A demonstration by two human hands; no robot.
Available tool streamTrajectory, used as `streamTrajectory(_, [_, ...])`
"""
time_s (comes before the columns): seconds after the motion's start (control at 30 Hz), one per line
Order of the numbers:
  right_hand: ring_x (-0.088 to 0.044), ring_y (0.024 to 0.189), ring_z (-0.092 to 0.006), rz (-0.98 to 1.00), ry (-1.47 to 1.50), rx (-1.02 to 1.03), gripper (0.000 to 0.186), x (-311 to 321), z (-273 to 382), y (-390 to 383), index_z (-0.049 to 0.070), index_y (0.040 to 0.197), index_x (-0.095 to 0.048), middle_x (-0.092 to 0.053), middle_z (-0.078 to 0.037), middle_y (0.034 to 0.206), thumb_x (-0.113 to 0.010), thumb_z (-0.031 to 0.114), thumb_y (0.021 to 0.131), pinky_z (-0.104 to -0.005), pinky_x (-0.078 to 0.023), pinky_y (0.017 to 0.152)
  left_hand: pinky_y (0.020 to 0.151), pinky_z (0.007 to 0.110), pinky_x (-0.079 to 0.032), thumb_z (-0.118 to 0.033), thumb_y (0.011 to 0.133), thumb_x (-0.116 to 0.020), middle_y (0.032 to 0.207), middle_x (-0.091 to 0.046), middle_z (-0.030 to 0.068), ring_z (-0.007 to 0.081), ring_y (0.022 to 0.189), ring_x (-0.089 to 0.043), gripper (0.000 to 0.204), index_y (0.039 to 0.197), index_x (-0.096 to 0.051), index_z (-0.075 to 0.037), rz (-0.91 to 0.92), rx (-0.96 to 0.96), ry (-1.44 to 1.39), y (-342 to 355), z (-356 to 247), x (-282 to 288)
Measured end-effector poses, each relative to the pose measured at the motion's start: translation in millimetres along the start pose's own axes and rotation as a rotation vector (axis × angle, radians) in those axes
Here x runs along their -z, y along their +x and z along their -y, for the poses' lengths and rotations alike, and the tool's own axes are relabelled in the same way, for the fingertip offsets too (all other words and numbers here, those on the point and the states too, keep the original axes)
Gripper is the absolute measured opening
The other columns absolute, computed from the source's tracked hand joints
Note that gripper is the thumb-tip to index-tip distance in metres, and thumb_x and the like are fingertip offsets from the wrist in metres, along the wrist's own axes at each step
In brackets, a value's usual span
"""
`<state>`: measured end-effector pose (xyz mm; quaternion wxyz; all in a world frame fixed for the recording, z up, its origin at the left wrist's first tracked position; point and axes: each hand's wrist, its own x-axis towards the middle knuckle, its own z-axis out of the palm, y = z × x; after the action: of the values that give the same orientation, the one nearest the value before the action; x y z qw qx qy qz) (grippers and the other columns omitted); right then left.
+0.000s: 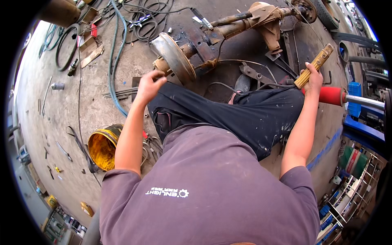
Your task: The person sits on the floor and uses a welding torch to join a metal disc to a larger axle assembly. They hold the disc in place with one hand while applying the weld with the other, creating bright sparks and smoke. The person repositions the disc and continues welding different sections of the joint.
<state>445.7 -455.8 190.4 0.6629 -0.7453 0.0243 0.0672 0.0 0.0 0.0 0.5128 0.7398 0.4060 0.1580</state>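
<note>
The right hand (313, 79) is closed around the lower part of a yellow ribbed handle (311, 70), whose far end points up and away to the right, clear of the fingers. The handle looks stiff and fairly light, and the ribs should help against slipping; the ribbed part is probably the best place to hold it, away from the bolted end. A thin rod (305, 23) seems to run from that end towards the upper edge, and would likely bend if knocked. Just below this hand are the dark trousers (281, 100) over the bent knee and a red cylinder (330, 96) with a bright shaft.

The left hand (150, 86) has its fingers bent inward beside the rusty hub (162, 66); whether they touch it or pinch something small, I cannot tell. The hub sits on the near-left side of a metal drum (173, 57), just ahead of the fingertips. The drum looks heavy, hard and rough, best held by its rim with both hands. From it, the long rusty axle (234, 30) stretches away to the upper right. Farther left, a blue hose (113, 57) and a yellow bucket (100, 151) lie on the floor (65, 118)
</note>
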Motion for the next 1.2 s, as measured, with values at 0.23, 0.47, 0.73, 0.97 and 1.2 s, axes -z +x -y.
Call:
streamTrajectory(0.23, [-0.061, 0.070, -0.0199, 0.012, 0.380, -0.191, 0.035, 58, -5, -15, 0.002, 0.113, -0.055, -0.059, -0.008, 0.098, -0.077, 0.011, 0.087, -0.0304, -0.059, 0.063, 0.093, 0.040, -0.052, -0.068, 0.091, -0.062, 0.114, -0.073, 0.0244, 0.0307, 0.111, -0.070, 0.081, 0.115, -0.071, 0.009, -0.131, 0.266, 0.482, 157, -37, -28])
streamTrajectory(0.47, [-0.060, 0.080, -0.0167, -0.012, 0.560, -0.126, 0.038, 127, 1, -104, 0.003, 0.126, -0.055, -0.061, -0.008, 0.104, -0.071, 0.008, 0.093, -0.0291, -0.058, 0.067, 0.074, 0.044, -0.052, -0.033, 0.078, -0.073, 0.095, -0.070, 0.0165, 0.0280, 0.083, -0.067, 0.039, 0.093, -0.071, 0.004, 0.076, 0.402, 0.260, 219, -11, -51])
streamTrajectory(0.73, [-0.063, 0.089, -0.0211, 0.146, 0.812, -0.116, 0.043, 116, -12, -174, 0.004, 0.128, -0.063, -0.065, -0.010, 0.104, -0.067, 0.012, 0.086, -0.0336, -0.058, 0.079, 0.070, 0.039, -0.048, -0.023, 0.074, -0.071, 0.081, -0.066, 0.0096, 0.0219, 0.075, -0.061, 0.025, 0.078, -0.070, 0.001, 0.059, 0.379, 0.088, 251, 5, -62])
streamTrajectory(0.97, [-0.064, 0.087, -0.0205, 0.105, 0.755, -0.254, 0.039, 83, -96, -183, 0.009, 0.122, -0.060, -0.062, -0.005, 0.100, -0.069, 0.000, 0.085, -0.0395, -0.057, 0.075, 0.071, 0.039, -0.048, -0.023, 0.076, -0.067, 0.081, -0.068, 0.0079, 0.0213, 0.074, -0.063, 0.023, 0.081, -0.072, -0.001, 0.048, 0.374, 0.198, 234, 1, -39])
streamTrajectory(1.2, [-0.063, 0.091, -0.0206, 0.253, 0.722, -0.223, 0.049, 142, -105, -158, 0.011, 0.127, -0.060, -0.063, -0.005, 0.105, -0.067, -0.003, 0.081, -0.0398, -0.057, 0.074, 0.083, 0.031, -0.053, -0.013, 0.087, -0.063, 0.103, -0.075, 0.0107, 0.0194, 0.091, -0.069, 0.037, 0.118, -0.074, 0.003, -0.023, 0.294, 0.041, 162, -22, -62])
